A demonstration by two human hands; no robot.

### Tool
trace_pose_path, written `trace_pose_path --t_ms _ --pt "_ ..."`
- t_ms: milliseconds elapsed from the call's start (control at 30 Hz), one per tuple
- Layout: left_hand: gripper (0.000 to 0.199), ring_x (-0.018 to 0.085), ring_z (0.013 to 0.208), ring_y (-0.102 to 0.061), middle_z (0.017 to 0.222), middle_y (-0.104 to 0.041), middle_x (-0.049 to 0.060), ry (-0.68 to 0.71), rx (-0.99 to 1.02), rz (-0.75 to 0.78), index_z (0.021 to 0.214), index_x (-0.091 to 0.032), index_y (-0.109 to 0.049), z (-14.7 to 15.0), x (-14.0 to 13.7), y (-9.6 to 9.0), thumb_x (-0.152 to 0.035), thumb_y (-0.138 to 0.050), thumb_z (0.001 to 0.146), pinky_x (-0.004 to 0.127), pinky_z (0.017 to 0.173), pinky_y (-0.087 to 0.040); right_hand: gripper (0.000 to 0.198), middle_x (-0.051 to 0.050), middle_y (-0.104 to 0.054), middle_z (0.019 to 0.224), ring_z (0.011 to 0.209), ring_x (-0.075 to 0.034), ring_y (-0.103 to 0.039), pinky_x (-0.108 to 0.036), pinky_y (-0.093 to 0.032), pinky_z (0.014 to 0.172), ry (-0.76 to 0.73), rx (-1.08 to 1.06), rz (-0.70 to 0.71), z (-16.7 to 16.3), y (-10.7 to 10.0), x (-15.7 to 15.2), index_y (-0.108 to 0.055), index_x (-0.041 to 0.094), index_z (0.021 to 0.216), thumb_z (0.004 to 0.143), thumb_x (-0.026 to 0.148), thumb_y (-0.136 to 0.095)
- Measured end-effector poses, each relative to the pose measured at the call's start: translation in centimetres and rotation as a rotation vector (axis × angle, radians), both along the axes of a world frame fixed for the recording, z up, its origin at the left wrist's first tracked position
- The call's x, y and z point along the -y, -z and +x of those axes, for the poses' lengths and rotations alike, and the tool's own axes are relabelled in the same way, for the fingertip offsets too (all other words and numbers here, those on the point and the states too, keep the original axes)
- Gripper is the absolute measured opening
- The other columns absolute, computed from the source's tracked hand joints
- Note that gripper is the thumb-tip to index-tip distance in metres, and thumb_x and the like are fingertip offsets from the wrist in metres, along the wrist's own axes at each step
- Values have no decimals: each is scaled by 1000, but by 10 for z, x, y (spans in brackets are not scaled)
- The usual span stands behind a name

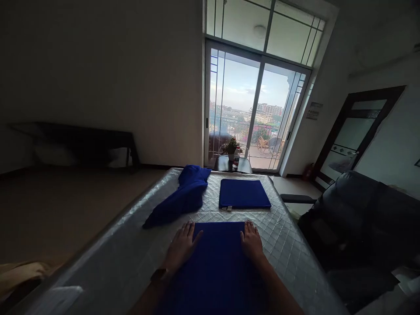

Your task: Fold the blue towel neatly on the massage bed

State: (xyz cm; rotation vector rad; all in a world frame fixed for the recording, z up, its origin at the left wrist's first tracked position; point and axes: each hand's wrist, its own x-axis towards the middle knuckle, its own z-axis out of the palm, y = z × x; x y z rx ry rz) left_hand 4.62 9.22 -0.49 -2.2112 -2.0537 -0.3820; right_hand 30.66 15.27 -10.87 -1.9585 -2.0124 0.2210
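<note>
A blue cloth (219,267) lies flat in front of me on a quilted, silvery mattress (282,238). At its far left corner rests my left hand (183,243), palm down with fingers stretched out. My right hand (252,240) lies the same way on the far right corner, fingers extended. Beyond it sits a neatly folded blue cloth (244,193) with a small white tag at its near edge. To the left of that, another blue cloth (188,192) is crumpled in a loose heap.
Past the mattress stands a small dark table (232,164) with a potted plant (231,148) and a bottle (236,157), before a sliding glass door (256,105). A black leather chair (357,210) is at the right. A dark low frame (85,140) stands by the left wall.
</note>
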Motion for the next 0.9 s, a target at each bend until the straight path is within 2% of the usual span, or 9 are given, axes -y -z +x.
trace_pose_path --t_ms 167,400,667,800,900 --pt "63 19 135 -38 143 -46 8 17 27 -35 137 -8 -42 -3 -4 8 -42 -12 94 29 112 -27 64 -7 -23 154 144 -18 -15 -37 -15 119 -4 13 -31 0 -2 0 -23 14 146 90 44 -19" --pt "63 18 137 -34 145 -43 9 17 25 -48 137 -6 -40 -5 -3 7 -41 -10 94 29 113 -24 64 -6 -20 155 144 -18 -14 -37 -15 119 -22 14 -46 2 -4 -1 -22 14 146 90 44 -18" --pt "67 19 136 -36 144 -44 12 41 43 -14 136 -3 -41 -5 -5 16 -45 -10 94 28 113 -25 64 -7 -23 154 144 -19 -15 -39 -14 119 -14 3 -28 2 -2 0 -25 14 145 90 45 -21" --pt "69 23 136 -35 145 -41 14 19 109 -71 138 -2 -37 -2 -5 8 -47 -11 93 33 112 -28 64 -7 -21 154 144 -19 -15 -39 -15 119 -15 -18 -19 2 -2 1 -24 14 146 90 45 -19" --pt "75 31 134 -38 142 -40 26 -7 142 -112 134 9 -38 11 -7 -3 -46 -9 92 42 111 -31 64 -7 -22 154 144 -19 -16 -39 -16 118 -11 -36 -15 2 -2 2 -24 14 145 89 45 -20"
